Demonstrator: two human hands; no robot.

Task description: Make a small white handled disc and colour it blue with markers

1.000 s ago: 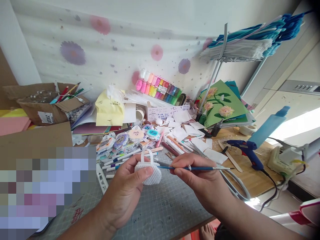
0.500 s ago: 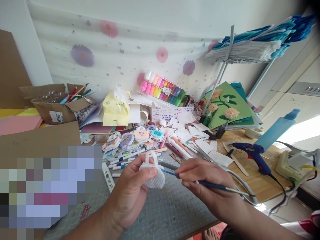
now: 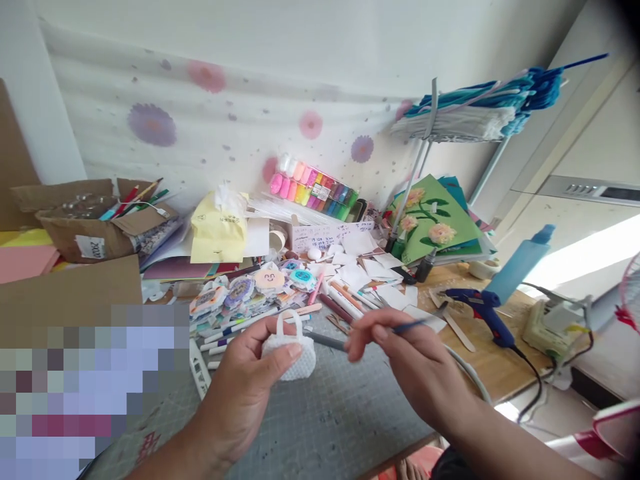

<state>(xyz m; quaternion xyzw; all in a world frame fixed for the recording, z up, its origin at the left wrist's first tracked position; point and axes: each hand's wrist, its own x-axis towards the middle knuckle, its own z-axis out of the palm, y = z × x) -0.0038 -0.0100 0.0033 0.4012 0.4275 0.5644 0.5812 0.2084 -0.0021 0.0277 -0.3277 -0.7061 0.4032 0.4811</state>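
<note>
Over the grey gridded mat (image 3: 310, 427) on the wooden tabletop (image 3: 493, 357), a small white bag (image 3: 295, 363) sits upright in the left hand (image 3: 245, 380), pinched between thumb and fingers near its top edge. Its body looks formed and the arched handle (image 3: 299, 325) is already joined on top; the side in view is plain white, with no colour on it. Whether the far side is equally finished cannot be told. The right hand (image 3: 400, 347), well apart from the bag, has its fingers bent around a slim blue tool (image 3: 409, 326); motion blur makes the exact grip hard to judge.

The bag is rounded below, its face pebbled in small regular bumps like knitting, while the handle looks smooth. Behind lie glossy, scalloped cutouts (image 3: 240, 291), flat white paper scraps (image 3: 353, 275) and soft-looking coloured blocks (image 3: 320, 191) in clear packaging.
</note>
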